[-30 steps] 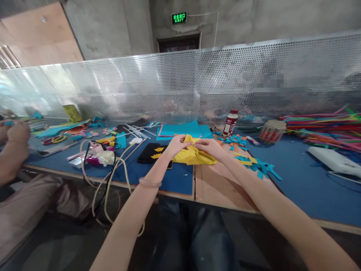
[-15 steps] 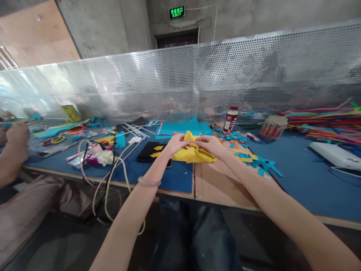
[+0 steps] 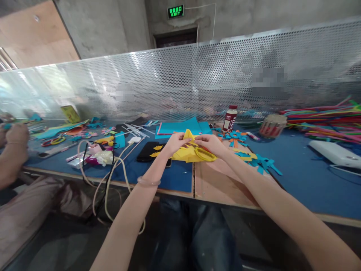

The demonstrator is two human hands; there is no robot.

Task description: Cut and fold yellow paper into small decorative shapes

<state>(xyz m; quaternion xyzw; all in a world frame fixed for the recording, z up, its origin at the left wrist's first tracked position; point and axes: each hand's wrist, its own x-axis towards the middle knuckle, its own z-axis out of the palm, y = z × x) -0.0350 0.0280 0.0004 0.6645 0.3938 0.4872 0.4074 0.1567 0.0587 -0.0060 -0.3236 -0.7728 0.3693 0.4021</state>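
Observation:
Both hands meet over the table's front middle at a folded piece of yellow paper (image 3: pixel 188 134) with a pointed top. My left hand (image 3: pixel 176 143) pinches its left side, fingers closed. At its right edge, my right hand (image 3: pixel 209 143) is closed on the same piece with thumb and fingertips. Yellow scissors handles (image 3: pixel 205 154) show just beneath my right hand; whether its fingers touch them I cannot tell, and the blades are hidden. Under the hands lies more yellow paper (image 3: pixel 183 155). Small yellow cut-outs (image 3: pixel 155 154) rest on a black phone (image 3: pixel 146 151) beside my left wrist.
Blue paper sheets (image 3: pixel 180 126) lie behind the hands. A bottle (image 3: pixel 230 118), blue paper flowers (image 3: pixel 236 136) and a jar (image 3: pixel 273 126) stand or lie to the right, with pipe cleaners (image 3: pixel 324 120) beyond. Cables (image 3: pixel 124 165) hang over the edge. Another person's hand (image 3: pixel 17 133) is far left.
Almost nothing differs. Both hands keep their pinch on the folded yellow paper with only slight finger movement, and the whole view has shifted a little.

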